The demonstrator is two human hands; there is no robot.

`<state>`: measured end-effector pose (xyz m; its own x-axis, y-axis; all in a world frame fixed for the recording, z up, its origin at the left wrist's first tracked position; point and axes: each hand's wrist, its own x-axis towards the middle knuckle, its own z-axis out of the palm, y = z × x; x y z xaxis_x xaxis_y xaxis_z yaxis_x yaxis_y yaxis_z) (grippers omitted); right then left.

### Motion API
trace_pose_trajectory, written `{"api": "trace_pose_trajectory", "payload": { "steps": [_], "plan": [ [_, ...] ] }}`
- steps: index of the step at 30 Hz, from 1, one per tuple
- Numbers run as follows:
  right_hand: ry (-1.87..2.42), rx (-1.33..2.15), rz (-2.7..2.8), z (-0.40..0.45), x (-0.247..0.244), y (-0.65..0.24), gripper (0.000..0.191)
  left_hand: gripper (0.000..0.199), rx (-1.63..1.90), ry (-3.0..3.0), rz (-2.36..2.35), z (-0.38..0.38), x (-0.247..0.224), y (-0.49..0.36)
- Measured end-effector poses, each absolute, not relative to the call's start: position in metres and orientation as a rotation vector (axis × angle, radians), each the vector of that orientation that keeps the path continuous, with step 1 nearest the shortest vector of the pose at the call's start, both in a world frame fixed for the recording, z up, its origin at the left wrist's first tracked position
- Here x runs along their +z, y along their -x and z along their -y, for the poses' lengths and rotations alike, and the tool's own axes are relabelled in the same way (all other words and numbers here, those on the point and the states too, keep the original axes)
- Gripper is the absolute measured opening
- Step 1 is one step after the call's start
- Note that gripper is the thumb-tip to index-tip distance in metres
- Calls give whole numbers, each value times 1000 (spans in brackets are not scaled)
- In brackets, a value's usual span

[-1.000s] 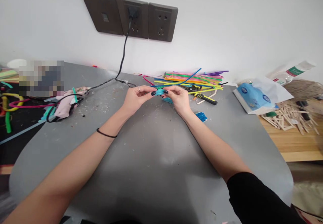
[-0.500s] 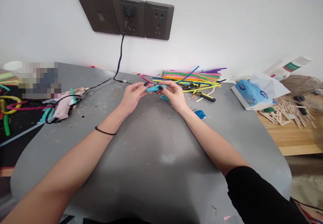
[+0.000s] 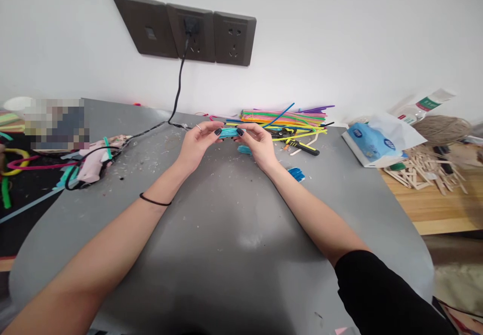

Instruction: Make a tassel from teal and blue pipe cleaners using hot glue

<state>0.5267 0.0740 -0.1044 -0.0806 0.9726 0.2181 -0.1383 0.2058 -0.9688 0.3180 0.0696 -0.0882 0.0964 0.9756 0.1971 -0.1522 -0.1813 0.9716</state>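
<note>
Grey tabletop [image 3: 226, 214] lies beneath; left hand [image 3: 193, 148] and right hand [image 3: 261, 148] pinch a turquoise bundle [image 3: 227, 133] near its ends. Likely light and bendy (fuzzy, perhaps), it suits fingertip holds there.

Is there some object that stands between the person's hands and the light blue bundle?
Nothing visible does: the left hand and the right hand hold the light blue bundle between them. The yellow-and-black handled tool lies off to the right, not in between.
</note>
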Motion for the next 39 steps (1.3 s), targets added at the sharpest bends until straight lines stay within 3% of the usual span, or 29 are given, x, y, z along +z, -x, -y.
{"api": "trace_pose_trajectory", "payload": {
  "steps": [4,14,20,25,33,39],
  "plan": [
    [874,1177,1256,-74,-104,-526,61,59,1348,-1346,-997,-70,-90,-320],
    [859,1221,1223,-71,-105,-525,57,57,1498,-1336,-1155,-73,-101,-311],
    [879,1194,1257,-73,-109,-527,60,57,1400,-1399,-1259,-70,-96,-307],
    [840,1168,1338,-75,-110,-529,59,64,1435,-1510,-1349,-71,-97,-309],
    [783,1133,1486,-75,-108,-525,56,32,1250,-1889,-1161,-63,-95,-318],
    [778,1139,1537,-75,-112,-524,52,15,1325,-2071,-1187,-62,-93,-313]
  ]
}}
